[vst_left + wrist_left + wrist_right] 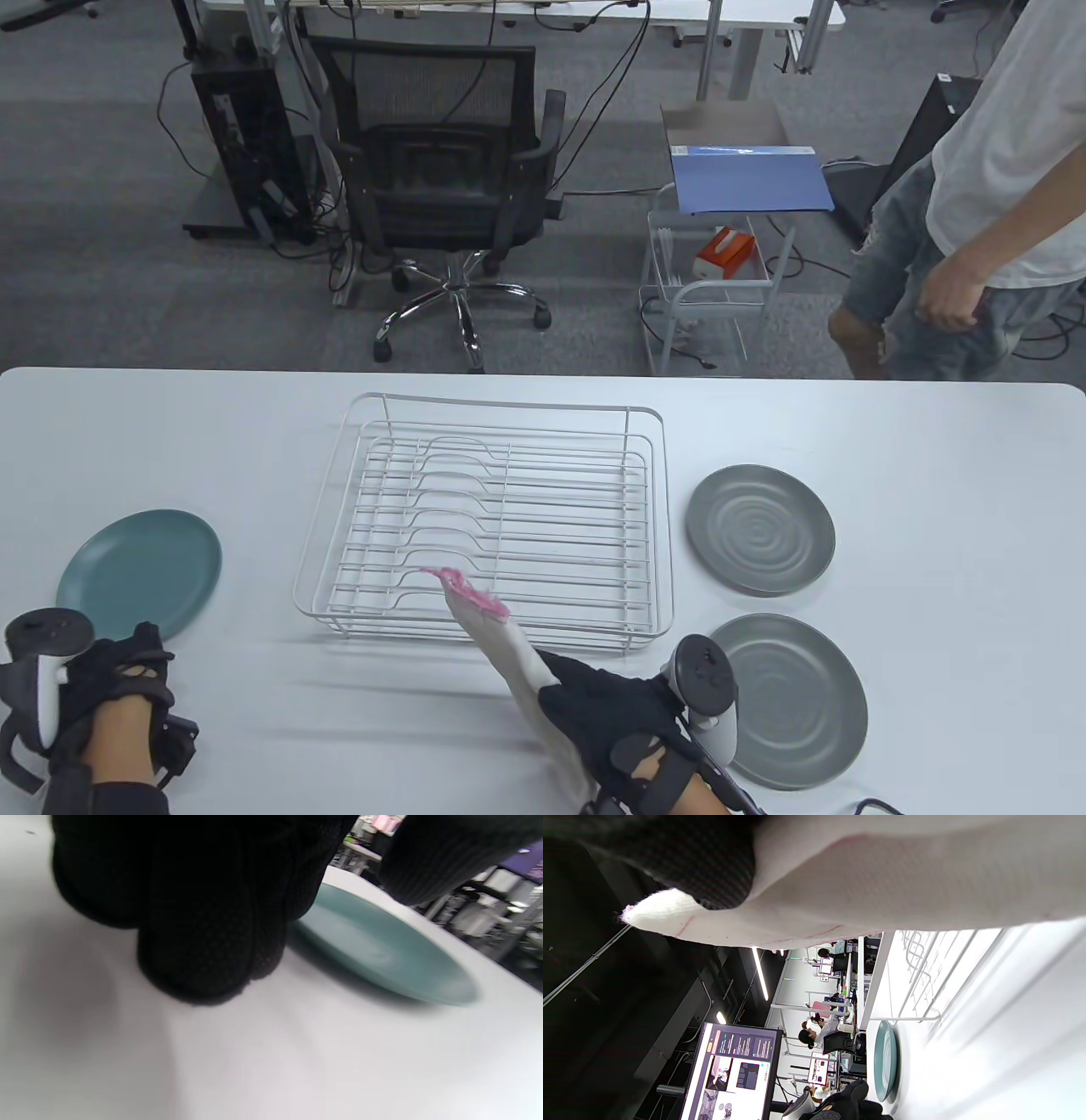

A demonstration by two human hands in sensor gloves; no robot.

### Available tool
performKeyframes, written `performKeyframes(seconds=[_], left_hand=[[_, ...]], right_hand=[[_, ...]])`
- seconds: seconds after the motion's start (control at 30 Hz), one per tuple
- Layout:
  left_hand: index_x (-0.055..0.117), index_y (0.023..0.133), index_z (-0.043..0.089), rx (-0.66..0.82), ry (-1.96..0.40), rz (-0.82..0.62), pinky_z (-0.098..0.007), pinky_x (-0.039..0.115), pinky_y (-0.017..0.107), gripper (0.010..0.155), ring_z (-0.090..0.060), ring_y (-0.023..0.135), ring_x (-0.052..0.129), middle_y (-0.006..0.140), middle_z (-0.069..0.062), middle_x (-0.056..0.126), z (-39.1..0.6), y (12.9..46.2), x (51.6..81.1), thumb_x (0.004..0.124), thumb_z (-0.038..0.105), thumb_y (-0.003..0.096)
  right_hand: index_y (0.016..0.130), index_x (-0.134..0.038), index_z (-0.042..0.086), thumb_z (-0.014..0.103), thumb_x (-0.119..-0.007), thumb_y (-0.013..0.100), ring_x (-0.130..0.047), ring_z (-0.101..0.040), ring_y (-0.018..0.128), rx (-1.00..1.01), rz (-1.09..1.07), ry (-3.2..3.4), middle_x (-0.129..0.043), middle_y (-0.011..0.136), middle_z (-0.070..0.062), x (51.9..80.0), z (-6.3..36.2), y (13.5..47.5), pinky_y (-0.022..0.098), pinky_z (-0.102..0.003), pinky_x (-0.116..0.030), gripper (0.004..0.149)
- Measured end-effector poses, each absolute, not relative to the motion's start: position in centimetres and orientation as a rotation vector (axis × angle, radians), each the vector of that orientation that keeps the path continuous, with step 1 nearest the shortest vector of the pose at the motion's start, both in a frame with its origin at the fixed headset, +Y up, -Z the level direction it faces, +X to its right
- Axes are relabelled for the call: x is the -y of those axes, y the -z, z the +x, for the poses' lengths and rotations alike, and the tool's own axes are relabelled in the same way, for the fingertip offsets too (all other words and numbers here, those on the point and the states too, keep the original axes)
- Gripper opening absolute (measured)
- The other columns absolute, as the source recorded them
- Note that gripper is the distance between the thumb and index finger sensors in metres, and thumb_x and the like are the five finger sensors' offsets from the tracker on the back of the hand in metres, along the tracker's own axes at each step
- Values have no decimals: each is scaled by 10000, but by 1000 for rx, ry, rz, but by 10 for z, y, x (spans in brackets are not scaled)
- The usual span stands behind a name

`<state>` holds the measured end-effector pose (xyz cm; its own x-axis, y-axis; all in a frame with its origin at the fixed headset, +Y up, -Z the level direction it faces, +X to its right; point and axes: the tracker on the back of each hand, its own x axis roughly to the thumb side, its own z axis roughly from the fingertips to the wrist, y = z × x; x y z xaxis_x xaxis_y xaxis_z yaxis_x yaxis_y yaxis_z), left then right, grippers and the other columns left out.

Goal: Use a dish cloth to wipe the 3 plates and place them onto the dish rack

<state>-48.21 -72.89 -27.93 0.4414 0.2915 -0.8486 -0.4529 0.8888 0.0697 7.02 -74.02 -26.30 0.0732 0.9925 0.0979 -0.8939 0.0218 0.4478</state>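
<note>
A white dish cloth with a pink edge (496, 643) is gripped in my right hand (607, 705) at the table's front, its free end raised toward the white wire dish rack (488, 522). In the right wrist view the cloth (882, 887) fills the top. A teal plate (140, 575) lies flat at the left; my left hand (114, 679) hovers just in front of it with curled fingers (199, 921), holding nothing, the teal plate (382, 950) right behind them. Two grey plates lie right of the rack, one farther (760, 528) and one nearer (793, 700), beside my right hand.
The dish rack holds nothing. A person (976, 212) stands beyond the table's far right corner. An office chair (441, 187) and a small wire cart (721, 289) stand behind the table's far edge.
</note>
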Motion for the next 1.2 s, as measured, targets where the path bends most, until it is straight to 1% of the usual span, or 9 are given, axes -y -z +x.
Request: performKeyframes(seconds=[0.2, 0.5, 0.6, 0.8, 0.87, 1.03, 1.07, 1.13, 1.2], left_hand=[[763, 902, 105, -1092, -439, -248, -492, 873, 358, 662, -218, 254, 1118, 590, -113, 1078, -500, 285, 735, 735, 662, 546], [768, 886, 130, -1158, -350, -311, -471, 881, 346, 670, -193, 221, 1105, 534, -73, 1073, -512, 309, 745, 690, 699, 541], [765, 879, 147, -1165, -327, -337, -459, 884, 345, 715, -166, 214, 1096, 511, -44, 1063, -516, 318, 747, 668, 758, 522], [767, 857, 166, -1187, -278, -355, -449, 888, 339, 665, -139, 190, 1081, 458, 4, 1046, -517, 333, 752, 728, 741, 524], [758, 852, 174, -1207, -280, -368, -446, 888, 342, 613, -131, 187, 1073, 440, 27, 1032, -517, 335, 754, 775, 696, 532], [741, 850, 166, -1232, -422, -287, -433, 897, 357, 546, -113, 204, 1081, 432, 55, 1019, -518, 328, 759, 794, 616, 544], [744, 847, 176, -1240, -450, -254, -417, 905, 353, 532, -95, 200, 1082, 430, 68, 1020, -518, 325, 760, 797, 609, 543], [745, 844, 170, -1279, -604, -124, -411, 901, 307, 496, -109, 182, 1075, 444, 67, 1025, -517, 315, 764, 804, 563, 546], [735, 850, 157, -1270, -717, -69, -418, 910, 323, 470, -95, 202, 1095, 483, 57, 1034, -515, 309, 762, 790, 517, 552]], right_hand=[[891, -766, 49, 360, -798, 469, -642, -518, 830, -272, 430, -1504, -684, 925, -257, 739, 72, 263, 568, -629, -622, 525], [889, -767, 46, 359, -799, 467, -636, -519, 833, -267, 400, -1529, -683, 924, -260, 739, 75, 263, 571, -629, -617, 526], [890, -766, 45, 360, -798, 468, -632, -518, 836, -278, 394, -1541, -682, 924, -259, 741, 75, 264, 572, -630, -616, 527], [890, -765, 43, 359, -798, 468, -625, -519, 839, -283, 386, -1545, -679, 924, -261, 741, 76, 264, 573, -631, -611, 528], [889, -765, 43, 358, -799, 468, -625, -518, 839, -282, 384, -1545, -677, 925, -262, 741, 76, 264, 574, -631, -610, 528], [889, -764, 44, 358, -799, 468, -622, -519, 840, -284, 383, -1548, -676, 925, -262, 742, 76, 265, 575, -631, -609, 527], [890, -764, 43, 358, -799, 468, -621, -518, 841, -285, 384, -1548, -675, 926, -261, 742, 76, 265, 575, -631, -608, 527], [889, -764, 43, 357, -799, 468, -622, -518, 841, -283, 388, -1548, -677, 925, -262, 742, 76, 265, 575, -631, -609, 527], [889, -764, 43, 358, -798, 469, -623, -519, 839, -279, 391, -1547, -676, 925, -262, 742, 76, 265, 575, -631, -609, 526]])
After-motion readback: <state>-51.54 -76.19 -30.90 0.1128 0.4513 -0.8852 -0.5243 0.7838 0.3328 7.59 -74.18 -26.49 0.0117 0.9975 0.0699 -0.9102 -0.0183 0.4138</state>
